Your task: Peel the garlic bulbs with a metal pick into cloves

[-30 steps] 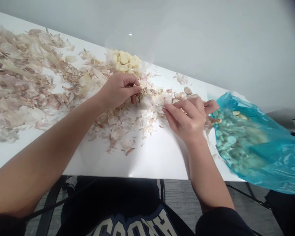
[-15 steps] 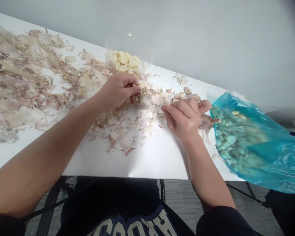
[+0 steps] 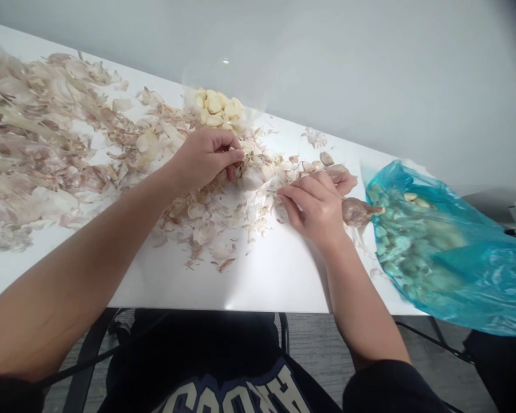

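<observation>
Far to the left of your grip, a big heap of garlic skins [image 3: 54, 201] spreads over the white table [image 3: 279, 281]. Just past the knuckles of your left hand [image 3: 235, 162] is a see-through container [image 3: 190, 94] with peeled garlic cloves [image 3: 214, 104] in it. Your left thumb and finger are close together at the tips, but I can't tell if they pinch anything. Just to the right of those tips, and nearer to you, is a white garlic lump [image 3: 251, 178]; I can't tell if it is a bulb or bunched-up skin.

Your right hand [image 3: 280, 193] pinches a thin metal tool [image 3: 272, 191] between thumb and finger. The tool lies nearly flat, side to side, and its tip points left, near the white lump. Your left hand is nearer to that lump.

Behind your right fingers are unpeeled cloves [image 3: 325, 158]. Just right of that hand is a purple garlic bulb [image 3: 356, 212], lying on its side, stem pointing right. Past it, a blue plastic bag [image 3: 490, 269] holds more garlic cloves [image 3: 417, 199].
</observation>
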Motion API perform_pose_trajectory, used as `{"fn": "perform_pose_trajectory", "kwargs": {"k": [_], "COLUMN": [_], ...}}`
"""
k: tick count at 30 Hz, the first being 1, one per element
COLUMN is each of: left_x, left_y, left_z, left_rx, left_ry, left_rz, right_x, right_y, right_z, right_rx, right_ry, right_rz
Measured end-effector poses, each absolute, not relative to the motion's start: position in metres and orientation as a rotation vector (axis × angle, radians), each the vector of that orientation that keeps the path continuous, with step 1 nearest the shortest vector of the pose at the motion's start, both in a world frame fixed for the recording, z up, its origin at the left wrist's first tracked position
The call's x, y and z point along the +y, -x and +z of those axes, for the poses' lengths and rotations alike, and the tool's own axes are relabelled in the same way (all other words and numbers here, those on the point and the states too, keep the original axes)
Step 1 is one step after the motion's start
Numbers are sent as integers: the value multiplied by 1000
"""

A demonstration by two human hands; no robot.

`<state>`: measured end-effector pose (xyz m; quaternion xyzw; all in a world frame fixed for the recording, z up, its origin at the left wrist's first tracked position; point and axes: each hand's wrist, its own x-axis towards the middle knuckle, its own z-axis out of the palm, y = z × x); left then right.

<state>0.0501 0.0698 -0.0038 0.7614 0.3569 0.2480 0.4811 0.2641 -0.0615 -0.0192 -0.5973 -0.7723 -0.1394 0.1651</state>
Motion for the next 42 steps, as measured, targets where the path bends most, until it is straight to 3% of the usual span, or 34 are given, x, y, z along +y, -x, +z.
{"fn": "perform_pose_trajectory", "kwargs": {"k": [11, 17, 36, 42], "left_x": [75, 76, 80, 85], "left_y": [-47, -47, -44, -41], "left_z": [-7, -7, -12, -15], "left_rx": [856, 846, 967, 919], "left_ry": [-1818, -1781, -1754, -1749], "left_rz": [551, 535, 600, 560], "right_x": [-59, -55, -46, -50], "right_y": [-275, -274, -252, -261], "right_z": [-26, -34, -31, -26], "right_rx": [-2028, -2057, -2014, -1936], "right_ry": [1571, 1656, 1348, 1390], "right_rz": [-742, -704, -383, -576]}}
